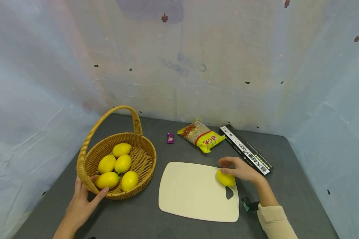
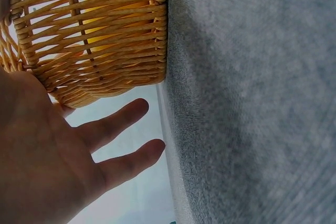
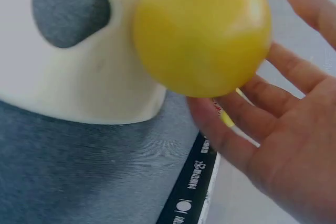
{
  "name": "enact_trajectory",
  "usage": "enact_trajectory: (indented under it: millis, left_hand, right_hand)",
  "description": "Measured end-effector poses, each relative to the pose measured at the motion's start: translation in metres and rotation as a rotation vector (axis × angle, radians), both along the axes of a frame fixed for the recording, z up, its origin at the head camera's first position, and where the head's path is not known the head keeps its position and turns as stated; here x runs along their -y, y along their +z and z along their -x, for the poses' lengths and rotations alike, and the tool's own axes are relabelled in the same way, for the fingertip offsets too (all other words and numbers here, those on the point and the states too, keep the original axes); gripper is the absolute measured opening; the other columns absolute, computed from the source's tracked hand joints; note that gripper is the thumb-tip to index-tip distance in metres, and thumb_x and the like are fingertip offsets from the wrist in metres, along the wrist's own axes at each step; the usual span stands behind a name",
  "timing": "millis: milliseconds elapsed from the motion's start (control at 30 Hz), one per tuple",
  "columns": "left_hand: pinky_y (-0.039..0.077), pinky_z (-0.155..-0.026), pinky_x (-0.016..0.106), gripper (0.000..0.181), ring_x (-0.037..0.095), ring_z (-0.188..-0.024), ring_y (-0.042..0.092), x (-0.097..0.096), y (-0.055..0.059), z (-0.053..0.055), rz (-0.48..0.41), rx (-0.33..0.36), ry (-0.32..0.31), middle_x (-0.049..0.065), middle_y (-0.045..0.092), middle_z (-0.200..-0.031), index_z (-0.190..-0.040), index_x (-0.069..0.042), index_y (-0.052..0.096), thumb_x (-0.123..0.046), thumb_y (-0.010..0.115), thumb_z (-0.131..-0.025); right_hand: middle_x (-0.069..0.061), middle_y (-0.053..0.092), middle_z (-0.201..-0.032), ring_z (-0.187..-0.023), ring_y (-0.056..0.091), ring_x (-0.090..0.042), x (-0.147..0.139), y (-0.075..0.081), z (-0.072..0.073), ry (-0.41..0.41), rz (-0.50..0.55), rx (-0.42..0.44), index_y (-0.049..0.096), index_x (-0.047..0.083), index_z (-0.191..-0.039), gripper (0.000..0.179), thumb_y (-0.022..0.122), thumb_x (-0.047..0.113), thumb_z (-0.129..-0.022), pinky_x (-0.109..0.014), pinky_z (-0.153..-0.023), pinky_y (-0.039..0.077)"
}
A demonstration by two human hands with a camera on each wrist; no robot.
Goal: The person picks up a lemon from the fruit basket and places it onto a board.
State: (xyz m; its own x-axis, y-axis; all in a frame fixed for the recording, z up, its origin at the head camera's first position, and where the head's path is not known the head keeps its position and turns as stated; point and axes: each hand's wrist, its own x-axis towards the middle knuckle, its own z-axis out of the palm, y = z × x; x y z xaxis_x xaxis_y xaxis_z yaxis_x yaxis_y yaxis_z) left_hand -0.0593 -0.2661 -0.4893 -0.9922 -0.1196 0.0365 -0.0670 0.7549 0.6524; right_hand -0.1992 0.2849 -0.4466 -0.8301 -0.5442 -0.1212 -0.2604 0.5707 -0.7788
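Note:
A round wicker basket (image 1: 149,146) with a tall arched handle stands at the left, holding several yellow lemons (image 1: 122,163). My left hand (image 1: 82,204) grips its near left rim by the handle's foot, thumb on the rim; in the left wrist view two fingers (image 2: 131,163) stretch free below the wicker (image 2: 121,40). Another lemon (image 1: 226,179) sits on the cream cutting board (image 1: 194,196), by its handle hole. At that lemon is my right hand (image 1: 239,169). The right wrist view shows its fingers (image 3: 273,98) loosely spread beside the lemon (image 3: 202,35), one touching its edge.
Behind the board lie a yellow-ended pasta bag (image 1: 201,135), a small purple packet (image 1: 170,138) and a long black pasta box (image 1: 246,149). A dark strap-like item (image 1: 250,205) is at my right wrist. Plastic sheeting (image 1: 179,66) walls the grey table (image 1: 149,219).

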Motion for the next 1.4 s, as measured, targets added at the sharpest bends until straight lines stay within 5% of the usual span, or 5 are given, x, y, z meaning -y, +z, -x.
enact_trajectory:
  millis: [233, 600, 933, 1400]
  left_hand:
    - [0.039, -0.076, 0.074, 0.068, 0.063, -0.125, 0.032, 0.001, 0.001, -0.001, -0.007, 0.001, 0.003, 0.019, -0.017, -0.162, -0.148, -0.005, 0.033, -0.043, 0.061, -0.099]
    - [0.038, -0.077, 0.076, 0.068, 0.065, -0.129, 0.027, -0.001, 0.001, 0.0, -0.023, 0.031, -0.012, 0.015, -0.024, -0.162, -0.149, -0.007, 0.033, -0.046, 0.059, -0.099]
    - [0.041, -0.075, 0.073, 0.062, 0.064, -0.129, 0.03, 0.0, 0.0, -0.001, -0.032, 0.001, -0.006, 0.011, -0.024, -0.162, -0.145, -0.01, 0.037, -0.045, 0.06, -0.099]
    - [0.033, -0.085, 0.079, 0.066, 0.062, -0.134, 0.024, -0.001, 0.0, -0.002, -0.068, -0.008, -0.014, 0.0, -0.032, -0.16, -0.147, -0.008, 0.037, -0.045, 0.062, -0.098]
  right_hand:
    - [-0.025, 0.058, -0.131, -0.119, 0.056, -0.042, 0.008, 0.009, 0.008, -0.037, 0.059, -0.081, 0.055, -0.002, -0.136, 0.046, 0.066, 0.021, -0.098, -0.049, -0.096, 0.05]
    - [-0.021, 0.059, -0.132, -0.118, 0.057, -0.043, 0.045, 0.025, 0.019, 0.058, 0.095, -0.107, 0.055, -0.002, -0.137, 0.047, 0.066, 0.022, -0.098, -0.05, -0.097, 0.049]
    - [-0.014, 0.059, -0.134, -0.122, 0.055, -0.035, 0.097, 0.044, 0.02, 0.197, 0.139, -0.097, 0.057, 0.001, -0.136, 0.042, 0.066, 0.016, -0.098, -0.057, -0.1, 0.044]
    - [-0.002, 0.059, -0.135, -0.123, 0.056, -0.016, 0.192, 0.068, 0.03, 0.363, 0.121, -0.05, 0.058, 0.009, -0.136, 0.041, 0.066, 0.022, -0.098, -0.045, -0.104, 0.045]
